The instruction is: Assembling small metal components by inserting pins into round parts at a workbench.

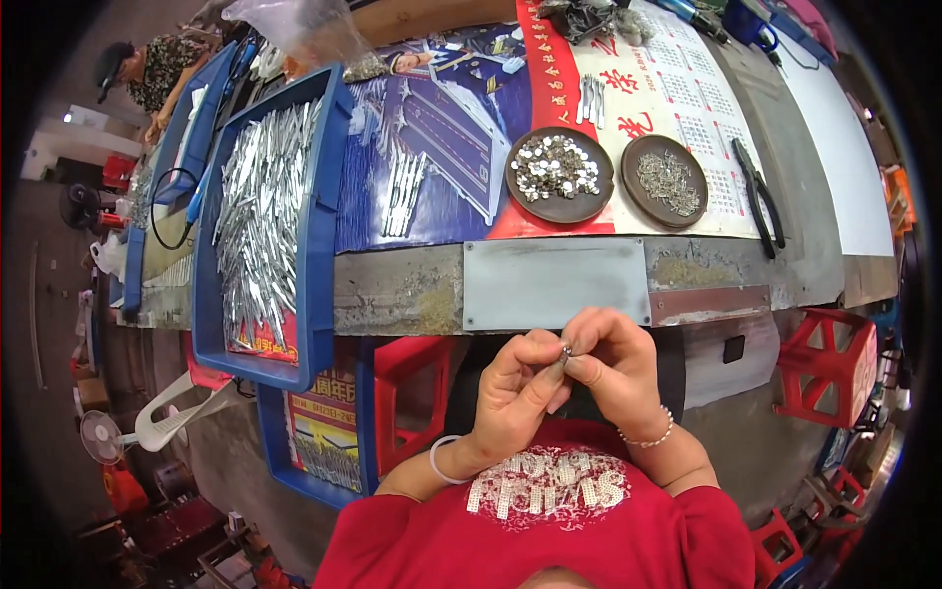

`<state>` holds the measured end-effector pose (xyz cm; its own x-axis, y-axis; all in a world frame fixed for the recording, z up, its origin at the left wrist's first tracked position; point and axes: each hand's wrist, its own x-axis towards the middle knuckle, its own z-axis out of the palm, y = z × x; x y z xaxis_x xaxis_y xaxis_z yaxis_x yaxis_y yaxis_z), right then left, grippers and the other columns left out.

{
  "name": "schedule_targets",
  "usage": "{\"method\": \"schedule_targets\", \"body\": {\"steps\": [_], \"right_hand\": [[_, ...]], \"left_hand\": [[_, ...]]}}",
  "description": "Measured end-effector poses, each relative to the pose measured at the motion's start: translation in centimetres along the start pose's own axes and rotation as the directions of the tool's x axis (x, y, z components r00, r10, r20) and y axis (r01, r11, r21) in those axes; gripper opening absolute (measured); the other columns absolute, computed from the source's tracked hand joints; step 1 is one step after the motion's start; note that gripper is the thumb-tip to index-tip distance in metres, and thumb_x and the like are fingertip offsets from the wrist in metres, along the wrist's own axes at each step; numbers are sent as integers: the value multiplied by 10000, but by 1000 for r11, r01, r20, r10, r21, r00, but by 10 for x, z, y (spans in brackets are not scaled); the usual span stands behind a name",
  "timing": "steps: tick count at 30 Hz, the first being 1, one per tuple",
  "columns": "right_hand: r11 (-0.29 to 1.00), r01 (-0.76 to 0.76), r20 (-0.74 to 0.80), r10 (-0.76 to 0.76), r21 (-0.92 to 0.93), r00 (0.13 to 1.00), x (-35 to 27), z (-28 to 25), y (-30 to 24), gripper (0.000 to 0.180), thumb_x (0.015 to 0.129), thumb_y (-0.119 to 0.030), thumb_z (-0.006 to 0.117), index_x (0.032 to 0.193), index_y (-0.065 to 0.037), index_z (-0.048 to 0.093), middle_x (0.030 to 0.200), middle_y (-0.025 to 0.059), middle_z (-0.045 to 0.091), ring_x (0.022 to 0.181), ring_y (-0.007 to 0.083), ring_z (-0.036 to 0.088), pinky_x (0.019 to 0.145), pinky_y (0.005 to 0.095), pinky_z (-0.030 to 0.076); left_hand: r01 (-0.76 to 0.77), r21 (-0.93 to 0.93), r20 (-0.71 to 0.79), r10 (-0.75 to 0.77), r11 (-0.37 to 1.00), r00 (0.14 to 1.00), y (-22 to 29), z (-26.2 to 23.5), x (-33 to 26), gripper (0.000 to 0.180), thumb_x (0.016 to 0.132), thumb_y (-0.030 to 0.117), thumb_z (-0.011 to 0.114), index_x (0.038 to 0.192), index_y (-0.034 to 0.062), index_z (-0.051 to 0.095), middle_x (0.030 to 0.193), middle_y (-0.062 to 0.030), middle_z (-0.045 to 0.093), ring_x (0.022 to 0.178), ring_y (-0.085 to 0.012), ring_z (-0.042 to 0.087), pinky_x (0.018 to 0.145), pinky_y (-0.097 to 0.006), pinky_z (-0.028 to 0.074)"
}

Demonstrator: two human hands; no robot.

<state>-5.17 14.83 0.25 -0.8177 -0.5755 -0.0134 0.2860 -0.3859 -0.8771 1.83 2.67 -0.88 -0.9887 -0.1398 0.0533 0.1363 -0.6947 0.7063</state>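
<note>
My left hand [517,385] and my right hand [620,371] meet in front of my chest, just off the table's near edge. Their thumbs and fingertips pinch a small shiny metal piece [566,352] between them; the fingers cover most of it, so its kind does not show. Beyond the hands, a pale metal plate [554,283] is fixed along the table edge. Farther back sit a brown dish [562,213] of small silvery round pieces and another brown dish [679,222] of tiny wire-like metal parts. Black-handled pliers [756,196] lie to their right.
At left, a blue bin [321,221] holds many slim metal strips [260,211]. A row of similar strips [402,193] lies on the blue poster [446,128]. Below stands another blue bin [280,447] beside a red stool [412,393]. Someone else [167,74] works at far left.
</note>
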Motion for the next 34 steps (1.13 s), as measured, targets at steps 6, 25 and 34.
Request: {"method": "schedule_targets", "body": {"steps": [6,25,34], "right_hand": [[979,-91,67,80,183,995,8,-4,1,130,799,29,656,849,10,538,889,73,559,812,120,559,712,232,488],[666,501,76,-558,-553,826,-6,17,-23,164,748,10,689,904,14,639,892,149,663,772,229,661,668,282,533],[474,498,161,-587,-727,794,-5,1,-14,140,822,-122,668,909,-20,627,873,141,661,739,242,650,652,292,528]], "left_hand": [[-121,171,15,121,978,993,-3,5,-3,247,912,-71,459,1125,50,491,993,-80,458,663,-75,457,545,-197,395],[-512,723,207,562,464,801,-9,24,-2,258,882,-45,520,1118,42,459,1006,-152,471,775,-146,475,665,-238,423],[-447,719,132,527,532,840,-15,25,2,196,884,-37,540,1063,24,490,973,-136,504,786,-155,486,692,-237,425]]}}
